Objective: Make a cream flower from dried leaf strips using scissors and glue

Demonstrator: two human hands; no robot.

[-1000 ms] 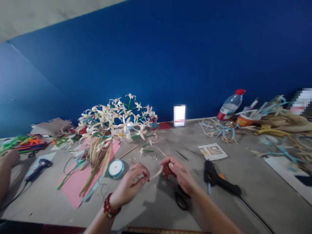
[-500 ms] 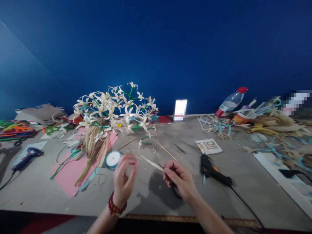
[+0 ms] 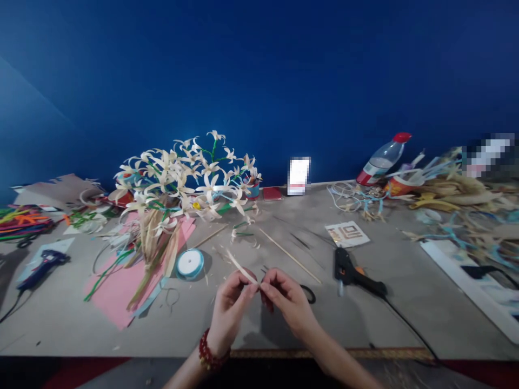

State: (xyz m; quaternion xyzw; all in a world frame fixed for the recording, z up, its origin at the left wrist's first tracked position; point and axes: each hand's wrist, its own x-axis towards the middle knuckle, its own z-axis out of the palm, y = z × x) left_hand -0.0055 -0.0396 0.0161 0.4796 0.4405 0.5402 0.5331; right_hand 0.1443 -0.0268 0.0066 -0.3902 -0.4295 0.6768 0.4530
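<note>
Your left fingers and right fingers pinch the strip, the black glue gun at their three o'clock.

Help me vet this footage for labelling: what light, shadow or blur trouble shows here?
Head view, centre: pale strip fairly clear, dark shadow on the table below the right hand; head view, back: white screen pixelated and apparently overexposed, blue wall darker toward the right; head view, far right: tan strips soft, seemingly stretched.
</note>
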